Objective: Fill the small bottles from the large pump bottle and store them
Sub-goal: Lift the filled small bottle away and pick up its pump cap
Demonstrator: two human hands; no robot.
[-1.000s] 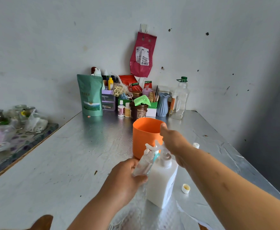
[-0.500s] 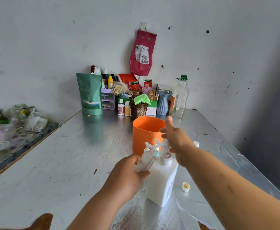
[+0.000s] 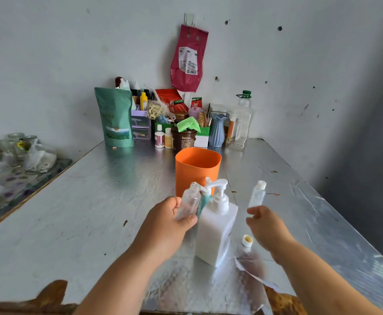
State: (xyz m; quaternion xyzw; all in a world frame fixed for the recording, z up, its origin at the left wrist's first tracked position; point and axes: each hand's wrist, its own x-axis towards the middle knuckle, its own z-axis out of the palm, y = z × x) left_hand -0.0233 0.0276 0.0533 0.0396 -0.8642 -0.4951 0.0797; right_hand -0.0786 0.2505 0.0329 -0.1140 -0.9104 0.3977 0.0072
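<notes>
From the head view I see my left hand (image 3: 165, 223) at lower centre of the frame, fingers curled round an uncapped clear small bottle (image 3: 188, 201) tilted towards the pump spout. The large white pump bottle (image 3: 215, 226) stands on the counter (image 3: 83, 212) just right of that hand, in front of the orange cup (image 3: 197, 167). My right hand (image 3: 268, 226) pinches the base of a capped small bottle (image 3: 257, 195), held upright right of the pump. A loose cap (image 3: 247, 241) lies below it.

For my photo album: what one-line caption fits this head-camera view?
Left hand holds an uncapped clear small bottle beside the white pump bottle; right hand hovers by a capped bottle.
</notes>
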